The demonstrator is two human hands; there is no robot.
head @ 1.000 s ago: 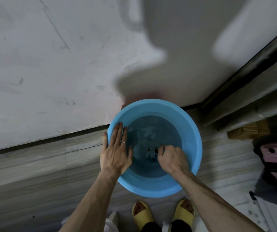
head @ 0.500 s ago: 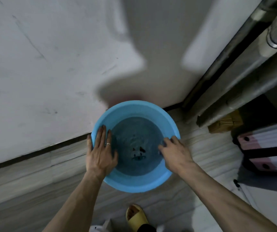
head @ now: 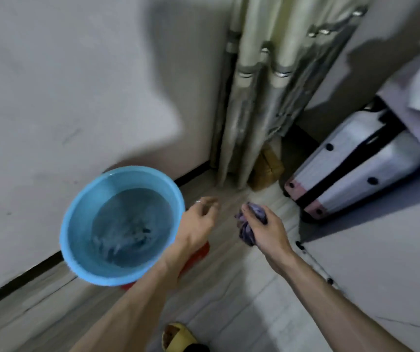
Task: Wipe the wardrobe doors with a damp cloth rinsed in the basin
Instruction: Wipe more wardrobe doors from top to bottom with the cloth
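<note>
The right hand is closed around a bunched purple cloth, to the right of the blue basin. The left hand is loose and empty, fingers half curled, beside the rim. The basin holds water and stands near the wall.

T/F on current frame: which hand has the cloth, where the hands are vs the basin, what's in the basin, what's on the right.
1. The right hand holds the cloth bunched in its grip. True.
2. The left hand is in the water. False: it is in the air beside the basin, holding nothing.
3. The basin holds water. True.
4. The cloth lies in the basin. False: it is off to the basin's right.
5. A suitcase lies at right. True.
</note>
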